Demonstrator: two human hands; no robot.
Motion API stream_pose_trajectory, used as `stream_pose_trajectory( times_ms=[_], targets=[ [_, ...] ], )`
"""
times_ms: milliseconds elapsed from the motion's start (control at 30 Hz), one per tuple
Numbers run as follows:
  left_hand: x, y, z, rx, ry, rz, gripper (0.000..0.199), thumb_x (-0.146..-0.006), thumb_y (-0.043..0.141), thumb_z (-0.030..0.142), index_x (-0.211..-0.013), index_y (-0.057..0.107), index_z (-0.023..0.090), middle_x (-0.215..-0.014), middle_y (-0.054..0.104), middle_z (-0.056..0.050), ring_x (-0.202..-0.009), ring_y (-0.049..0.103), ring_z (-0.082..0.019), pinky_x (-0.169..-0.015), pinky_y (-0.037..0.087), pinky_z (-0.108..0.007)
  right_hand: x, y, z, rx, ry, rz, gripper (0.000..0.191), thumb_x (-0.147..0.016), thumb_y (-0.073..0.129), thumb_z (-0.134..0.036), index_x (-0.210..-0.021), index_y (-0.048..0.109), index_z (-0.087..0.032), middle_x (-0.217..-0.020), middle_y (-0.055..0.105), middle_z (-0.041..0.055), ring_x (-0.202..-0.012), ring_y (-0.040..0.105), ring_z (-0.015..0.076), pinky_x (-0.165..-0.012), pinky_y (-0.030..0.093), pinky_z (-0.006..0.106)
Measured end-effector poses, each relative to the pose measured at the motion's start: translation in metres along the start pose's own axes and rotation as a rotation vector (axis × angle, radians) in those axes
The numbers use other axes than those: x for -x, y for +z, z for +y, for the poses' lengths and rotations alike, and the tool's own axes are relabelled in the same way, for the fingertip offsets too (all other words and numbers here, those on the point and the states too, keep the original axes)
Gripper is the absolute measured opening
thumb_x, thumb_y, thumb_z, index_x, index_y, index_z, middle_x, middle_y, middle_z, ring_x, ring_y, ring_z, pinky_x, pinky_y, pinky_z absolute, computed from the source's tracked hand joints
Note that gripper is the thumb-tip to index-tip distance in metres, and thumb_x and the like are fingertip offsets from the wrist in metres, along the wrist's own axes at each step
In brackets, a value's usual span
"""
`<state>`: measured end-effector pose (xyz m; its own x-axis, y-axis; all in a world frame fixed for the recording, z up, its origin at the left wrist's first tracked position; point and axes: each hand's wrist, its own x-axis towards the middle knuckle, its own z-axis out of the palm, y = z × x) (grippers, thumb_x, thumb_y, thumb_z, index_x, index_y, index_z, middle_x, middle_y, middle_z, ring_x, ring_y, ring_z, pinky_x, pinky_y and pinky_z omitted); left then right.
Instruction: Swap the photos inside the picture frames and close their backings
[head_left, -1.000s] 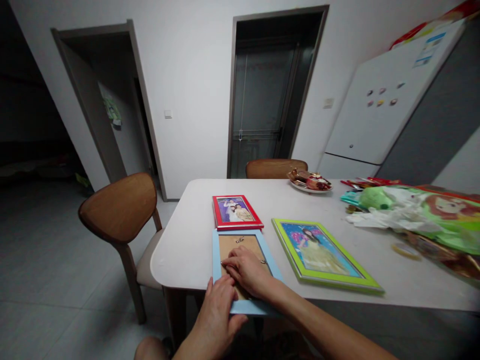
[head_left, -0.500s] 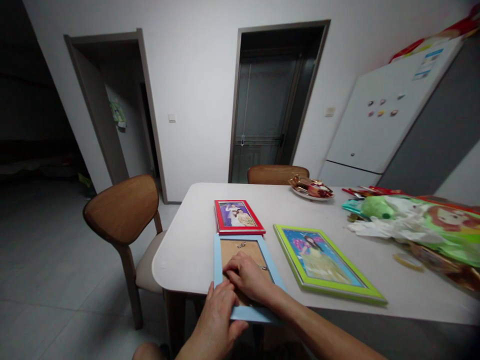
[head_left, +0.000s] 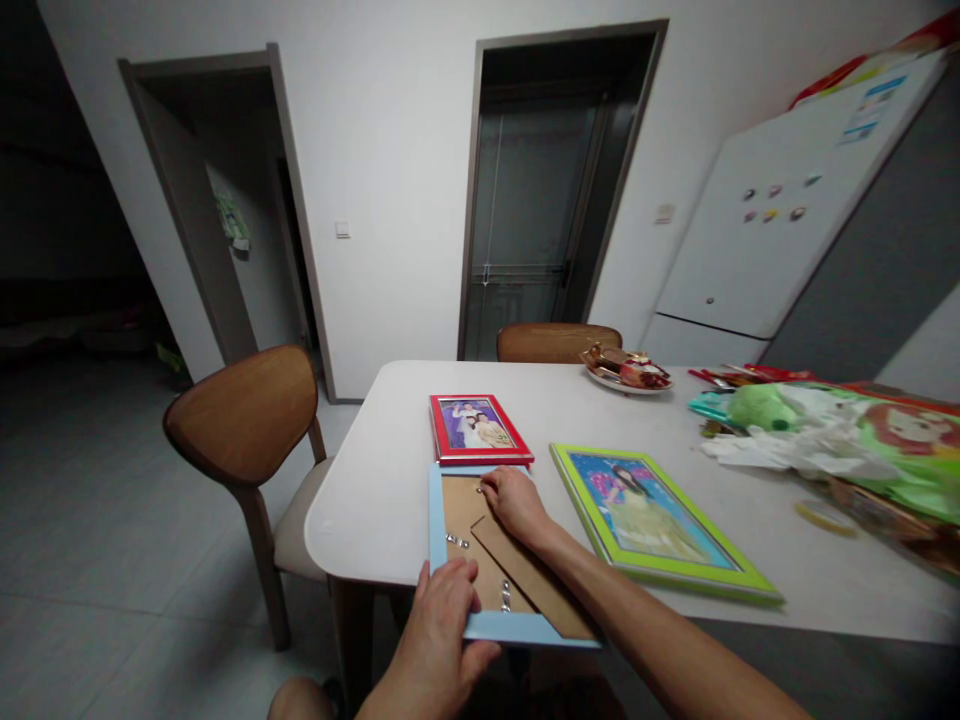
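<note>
A light blue picture frame [head_left: 436, 515] lies face down at the near table edge, its brown backing board [head_left: 480, 575] with metal clips facing up. My left hand [head_left: 444, 610] grips its near left corner, thumb at the front edge and fingers over the border. At the far end of the backing, my right hand [head_left: 516, 503] has its fingers closed at a small metal clip [head_left: 480, 490]. A red picture frame [head_left: 480, 430] with a group photo lies just beyond. To the right rests a green picture frame [head_left: 652, 520] with a photo of a person in a yellow dress.
On the white table [head_left: 375, 470] are a plate of food [head_left: 628, 372], a heap of green and white packaging [head_left: 817, 425] and a roll of tape [head_left: 825, 518]. Wooden chairs stand at the left [head_left: 244, 420] and the far side [head_left: 559, 343].
My right hand has moved from the left middle of the backing to its far end, uncovering clips and the stand flap. My left hand keeps its hold on the frame's corner.
</note>
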<state>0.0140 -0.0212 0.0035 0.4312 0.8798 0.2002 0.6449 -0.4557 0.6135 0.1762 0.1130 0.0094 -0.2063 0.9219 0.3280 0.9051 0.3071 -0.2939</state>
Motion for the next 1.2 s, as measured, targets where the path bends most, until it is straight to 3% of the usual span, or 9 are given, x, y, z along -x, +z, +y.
stream_pose_trajectory(
  times_ms=[233, 633, 1000, 1200],
  targets=[
    [0.004, 0.005, -0.004, 0.001, 0.033, 0.039, 0.059, -0.061, 0.057, 0.009, -0.117, 0.038, 0.015, -0.11, 0.054, -0.012, -0.116, 0.037, -0.026, -0.099, 0.015, -0.056, -0.005, 0.01, -0.009, -0.021, -0.04, 0.002, 0.022, -0.076, 0.044, -0.017, -0.079, 0.066, -0.016, -0.078, 0.064, 0.0063, -0.078, 0.053, 0.0147, -0.072, 0.035, 0.022],
    [0.006, 0.0, 0.002, -0.007, -0.001, 0.027, 0.059, -0.062, 0.058, 0.008, -0.117, 0.039, 0.01, -0.108, 0.055, -0.014, -0.115, 0.038, -0.026, -0.1, 0.016, -0.054, -0.021, 0.021, -0.006, -0.035, 0.171, 0.054, 0.015, -0.07, 0.047, -0.018, -0.066, 0.061, -0.014, -0.071, 0.062, 0.0064, -0.067, 0.054, 0.0144, -0.06, 0.034, 0.022],
    [0.004, 0.005, -0.005, -0.018, 0.016, 0.02, 0.063, -0.057, 0.056, 0.009, -0.118, 0.041, 0.016, -0.112, 0.054, -0.013, -0.114, 0.039, -0.028, -0.098, 0.021, -0.054, -0.019, 0.011, -0.01, -0.126, 0.212, 0.111, 0.012, -0.068, 0.048, -0.014, -0.065, 0.06, -0.012, -0.07, 0.063, 0.0088, -0.065, 0.055, 0.0155, -0.056, 0.033, 0.023],
    [-0.006, 0.003, 0.007, -0.176, 0.006, -0.086, 0.04, -0.055, 0.064, 0.019, -0.094, 0.054, 0.017, -0.123, 0.046, -0.013, -0.116, 0.037, -0.031, -0.096, 0.018, -0.057, -0.001, -0.015, 0.007, -0.276, 0.159, 0.12, 0.031, -0.077, 0.036, -0.028, -0.067, 0.062, -0.015, -0.07, 0.065, 0.0047, -0.066, 0.057, 0.0146, -0.06, 0.038, 0.022]
  ],
)
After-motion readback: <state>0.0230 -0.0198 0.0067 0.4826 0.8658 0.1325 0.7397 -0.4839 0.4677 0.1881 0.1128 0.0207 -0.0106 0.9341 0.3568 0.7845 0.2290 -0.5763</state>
